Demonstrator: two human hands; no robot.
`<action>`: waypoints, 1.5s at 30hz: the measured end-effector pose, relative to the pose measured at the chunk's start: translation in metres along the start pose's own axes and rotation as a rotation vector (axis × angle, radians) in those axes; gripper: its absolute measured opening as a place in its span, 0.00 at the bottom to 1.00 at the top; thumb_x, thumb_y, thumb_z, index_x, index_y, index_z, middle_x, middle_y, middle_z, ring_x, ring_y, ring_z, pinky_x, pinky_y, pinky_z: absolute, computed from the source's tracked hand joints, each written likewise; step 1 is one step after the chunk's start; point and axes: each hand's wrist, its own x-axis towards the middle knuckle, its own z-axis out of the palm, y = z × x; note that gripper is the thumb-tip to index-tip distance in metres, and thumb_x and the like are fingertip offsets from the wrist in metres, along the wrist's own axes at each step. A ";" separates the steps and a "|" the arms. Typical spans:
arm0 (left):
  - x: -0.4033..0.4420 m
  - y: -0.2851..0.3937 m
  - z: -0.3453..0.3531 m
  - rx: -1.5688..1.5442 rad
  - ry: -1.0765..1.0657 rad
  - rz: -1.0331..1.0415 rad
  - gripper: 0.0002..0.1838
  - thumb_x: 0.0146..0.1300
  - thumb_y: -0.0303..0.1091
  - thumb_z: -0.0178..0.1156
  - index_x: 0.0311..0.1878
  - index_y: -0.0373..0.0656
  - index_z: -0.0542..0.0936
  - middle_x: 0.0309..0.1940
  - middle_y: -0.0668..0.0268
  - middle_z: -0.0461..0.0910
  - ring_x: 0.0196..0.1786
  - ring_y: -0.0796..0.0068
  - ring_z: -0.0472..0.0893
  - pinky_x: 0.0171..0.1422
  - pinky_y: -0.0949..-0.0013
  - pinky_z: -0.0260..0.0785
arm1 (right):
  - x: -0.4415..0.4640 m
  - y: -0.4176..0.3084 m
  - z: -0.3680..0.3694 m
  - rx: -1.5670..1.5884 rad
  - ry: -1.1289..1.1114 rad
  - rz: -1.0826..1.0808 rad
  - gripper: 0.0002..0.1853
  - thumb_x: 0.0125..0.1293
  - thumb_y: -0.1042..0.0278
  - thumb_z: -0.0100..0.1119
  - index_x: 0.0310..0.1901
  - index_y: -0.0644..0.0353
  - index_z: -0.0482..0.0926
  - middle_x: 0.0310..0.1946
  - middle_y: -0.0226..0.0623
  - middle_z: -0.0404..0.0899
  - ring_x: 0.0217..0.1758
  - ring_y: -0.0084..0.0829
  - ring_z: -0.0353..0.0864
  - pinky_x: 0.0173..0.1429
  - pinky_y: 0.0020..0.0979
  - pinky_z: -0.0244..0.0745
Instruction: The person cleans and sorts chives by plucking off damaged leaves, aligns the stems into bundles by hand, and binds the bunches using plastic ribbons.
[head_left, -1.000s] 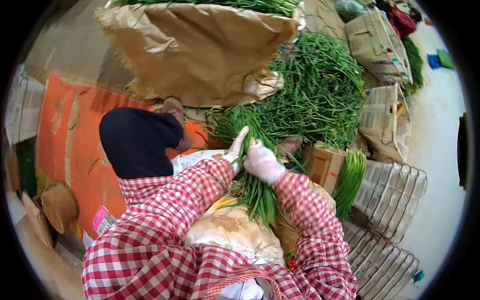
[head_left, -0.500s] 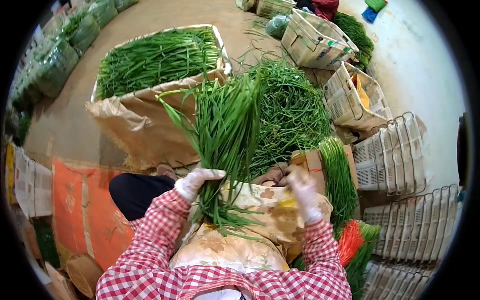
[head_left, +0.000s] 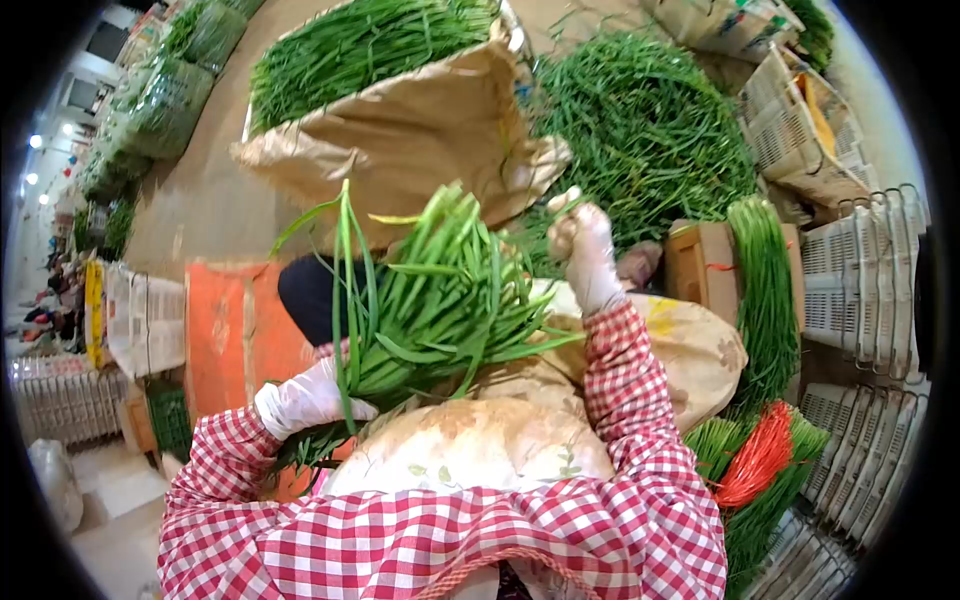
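Note:
My left hand [head_left: 312, 398], in a thin white glove, is closed around a loose bunch of chives [head_left: 450, 290] above my lap. The bunch fans out up and right from the hand, and a few leaves stick out on its left. My right hand [head_left: 585, 250], gloved too, is raised to the right of the bunch and apart from it. Its fingers are curled, with a bit of green at the fingertips too small to name. A stained floral apron [head_left: 500, 435] covers my lap.
A large heap of chives [head_left: 650, 140] lies ahead. A cloth-lined crate [head_left: 400, 130] full of chives stands front left. To the right are a wooden box [head_left: 700, 270], a tied chive bundle [head_left: 765, 300], red ties [head_left: 757, 460] and white plastic crates [head_left: 865, 280].
My left hand has moved left and down with the bunch, which now lies more spread and tilted. My right hand has risen. The view has swung left, so surroundings sit farther right.

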 end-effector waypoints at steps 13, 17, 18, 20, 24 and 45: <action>-0.035 -0.026 0.021 0.576 0.371 -0.162 0.31 0.53 0.32 0.60 0.64 0.50 0.67 0.35 0.48 0.80 0.40 0.47 0.79 0.42 0.59 0.71 | -0.084 -0.007 0.036 -0.947 -0.470 0.013 0.39 0.55 0.70 0.64 0.66 0.68 0.56 0.42 0.43 0.81 0.31 0.26 0.80 0.36 0.27 0.76; -0.042 0.009 0.016 0.839 0.428 -0.354 0.37 0.53 0.34 0.63 0.68 0.55 0.62 0.41 0.53 0.80 0.39 0.51 0.81 0.42 0.62 0.73 | -0.090 0.006 0.042 -1.166 -0.515 -0.028 0.32 0.55 0.74 0.61 0.62 0.69 0.62 0.41 0.48 0.79 0.34 0.34 0.81 0.39 0.30 0.74; -0.045 0.004 0.013 0.894 0.465 -0.245 0.42 0.52 0.32 0.63 0.70 0.61 0.57 0.35 0.55 0.81 0.34 0.51 0.81 0.37 0.61 0.73 | -0.087 0.011 0.040 -1.300 -0.592 -0.087 0.30 0.54 0.76 0.60 0.60 0.69 0.64 0.39 0.49 0.78 0.34 0.36 0.81 0.38 0.31 0.74; -0.043 0.016 0.014 1.059 0.497 -0.279 0.43 0.52 0.32 0.62 0.71 0.62 0.55 0.31 0.56 0.79 0.30 0.53 0.80 0.34 0.61 0.71 | -0.071 0.022 0.024 -1.321 -0.743 -0.422 0.27 0.53 0.79 0.58 0.58 0.67 0.67 0.37 0.48 0.78 0.33 0.39 0.80 0.38 0.33 0.75; -0.038 -0.016 0.018 1.434 0.566 -0.244 0.45 0.53 0.31 0.60 0.73 0.62 0.49 0.20 0.62 0.69 0.19 0.62 0.74 0.23 0.61 0.64 | -0.016 0.028 -0.034 -1.522 -0.780 -0.955 0.19 0.51 0.87 0.49 0.45 0.60 0.73 0.30 0.43 0.75 0.30 0.40 0.78 0.32 0.35 0.77; 0.008 -0.116 0.079 1.223 0.868 -0.133 0.54 0.43 0.35 0.67 0.73 0.50 0.46 0.51 0.34 0.67 0.43 0.45 0.76 0.41 0.56 0.73 | -0.100 0.055 0.066 -1.849 -0.785 -0.669 0.03 0.53 0.65 0.58 0.30 0.50 0.77 0.33 0.31 0.77 0.42 0.37 0.77 0.60 0.46 0.60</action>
